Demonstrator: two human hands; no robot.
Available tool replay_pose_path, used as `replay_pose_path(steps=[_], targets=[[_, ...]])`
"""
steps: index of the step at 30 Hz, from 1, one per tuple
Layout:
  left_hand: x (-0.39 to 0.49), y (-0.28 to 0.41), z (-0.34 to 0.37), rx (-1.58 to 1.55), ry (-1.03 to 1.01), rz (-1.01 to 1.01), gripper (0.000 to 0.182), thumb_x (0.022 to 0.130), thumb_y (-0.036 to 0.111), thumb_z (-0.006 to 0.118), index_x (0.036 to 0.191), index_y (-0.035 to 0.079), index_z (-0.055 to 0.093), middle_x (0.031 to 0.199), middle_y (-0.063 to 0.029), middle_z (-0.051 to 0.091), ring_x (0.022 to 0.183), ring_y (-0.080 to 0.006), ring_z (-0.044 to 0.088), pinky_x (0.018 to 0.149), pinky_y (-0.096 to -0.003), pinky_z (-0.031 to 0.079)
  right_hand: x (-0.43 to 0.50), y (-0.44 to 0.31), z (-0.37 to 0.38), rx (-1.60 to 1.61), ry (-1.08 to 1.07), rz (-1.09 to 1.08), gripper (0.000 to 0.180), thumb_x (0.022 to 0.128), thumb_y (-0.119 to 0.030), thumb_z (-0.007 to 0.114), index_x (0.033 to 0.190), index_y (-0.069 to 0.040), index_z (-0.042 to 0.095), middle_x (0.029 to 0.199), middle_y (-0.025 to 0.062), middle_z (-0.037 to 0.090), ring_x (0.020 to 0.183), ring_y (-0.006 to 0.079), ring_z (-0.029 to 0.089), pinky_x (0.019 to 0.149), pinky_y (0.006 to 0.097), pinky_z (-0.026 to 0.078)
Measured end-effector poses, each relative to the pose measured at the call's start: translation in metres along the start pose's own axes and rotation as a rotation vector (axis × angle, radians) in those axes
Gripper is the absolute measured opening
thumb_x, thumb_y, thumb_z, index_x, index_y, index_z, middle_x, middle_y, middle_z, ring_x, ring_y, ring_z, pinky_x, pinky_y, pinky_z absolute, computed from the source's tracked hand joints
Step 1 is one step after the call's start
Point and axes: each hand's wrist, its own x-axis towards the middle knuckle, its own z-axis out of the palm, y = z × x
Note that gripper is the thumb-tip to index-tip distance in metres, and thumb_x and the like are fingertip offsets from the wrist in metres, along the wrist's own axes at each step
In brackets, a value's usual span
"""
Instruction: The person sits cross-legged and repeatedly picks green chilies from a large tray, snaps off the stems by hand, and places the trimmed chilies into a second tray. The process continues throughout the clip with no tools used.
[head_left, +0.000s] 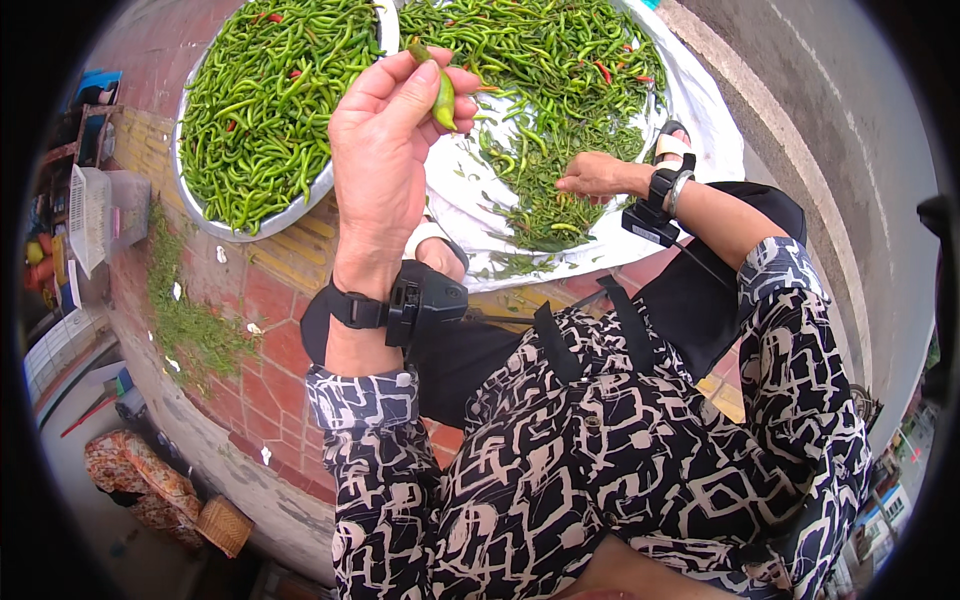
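Raised in front of me, my left hand (386, 135) pinches a green chili pepper (445, 101) between thumb and fingers. Lower and to the right, my right hand (604, 176) rests over a heap of loose green stems (551, 176) with some chilies among it. Its fingertips point down into the heap, so whether they grip anything is hidden. Beneath the heap lies a white cloth sheet (454, 191). More green chilies (525, 45), with a few red ones, cover its far part. A large round metal basin (270, 229), piled with green chilies (277, 120), stands beyond my left hand.
Red and yellow paving (262, 337) surrounds the sheet. Plant scraps (187, 315) are strewn on the left, near a pale plastic basket (127, 206). A woven basket (225, 526) sits at lower left. A kerb (757, 97) runs along the right. My sandalled foot (675, 142) touches the sheet.
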Motion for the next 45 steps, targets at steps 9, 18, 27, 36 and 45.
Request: replay_pose_path(steps=[9, 18, 27, 36, 45], targets=[[-0.01, 0.013, -0.008, -0.213, 0.061, -0.033, 0.019, 0.093, 0.013, 0.052, 0.104, -0.002, 0.057, 0.089, -0.0133, 0.065, 0.072, -0.0148, 0.061, 0.067, -0.0272, 0.05, 0.092, 0.05, 0.029, -0.415, 0.291, -0.068, 0.034, 0.076, -0.022, 0.06, 0.102, 0.0, 0.059, 0.101, 0.0233, 0.059, 0.095, 0.0378, 0.058, 0.083, 0.0442, 0.047], [-0.009, 0.01, -0.013, -0.179, 0.098, -0.089, 0.021, 0.093, 0.012, 0.051, 0.107, -0.003, 0.056, 0.089, -0.0129, 0.064, 0.074, -0.0148, 0.06, 0.069, -0.0279, 0.049, 0.128, 0.056, 0.047, -0.413, 0.188, 0.189, 0.041, 0.073, -0.013, 0.057, 0.112, 0.001, 0.058, 0.118, 0.0235, 0.052, 0.104, 0.0394, 0.054, 0.093, 0.0406, 0.044], [-0.004, 0.004, -0.019, -0.188, 0.092, -0.144, 0.021, 0.092, 0.013, 0.053, 0.108, -0.002, 0.055, 0.092, -0.0118, 0.062, 0.078, -0.0171, 0.058, 0.072, -0.0292, 0.049, 0.107, 0.053, 0.01, -0.253, 0.509, -0.075, 0.02, 0.073, -0.015, 0.054, 0.069, 0.003, 0.063, 0.069, 0.0267, 0.059, 0.071, 0.0426, 0.059, 0.068, 0.048, 0.047], [-0.005, -0.021, -0.029, -0.367, 0.258, -0.263, 0.015, 0.087, 0.003, 0.056, 0.101, 0.0, 0.052, 0.095, -0.0107, 0.056, 0.088, -0.0213, 0.056, 0.079, -0.0333, 0.051, -0.028, -0.051, -0.047, 0.714, 0.334, -0.032, 0.021, 0.087, -0.016, 0.058, 0.09, 0.004, 0.066, 0.082, 0.01, 0.067, 0.067, 0.011, 0.063, 0.058, 0.0219, 0.05], [-0.009, -0.058, -0.002, -0.255, 0.163, -0.451, 0.026, 0.087, 0.022, 0.063, 0.103, 0.001, 0.056, 0.101, -0.0106, 0.06, 0.092, -0.021, 0.059, 0.075, -0.0288, 0.049, -0.11, -0.114, -0.023, 1.001, 0.365, -0.373, 0.021, 0.089, -0.016, 0.059, 0.096, 0.002, 0.067, 0.083, 0.0092, 0.068, 0.068, 0.0087, 0.06, 0.063, 0.0202, 0.048]])
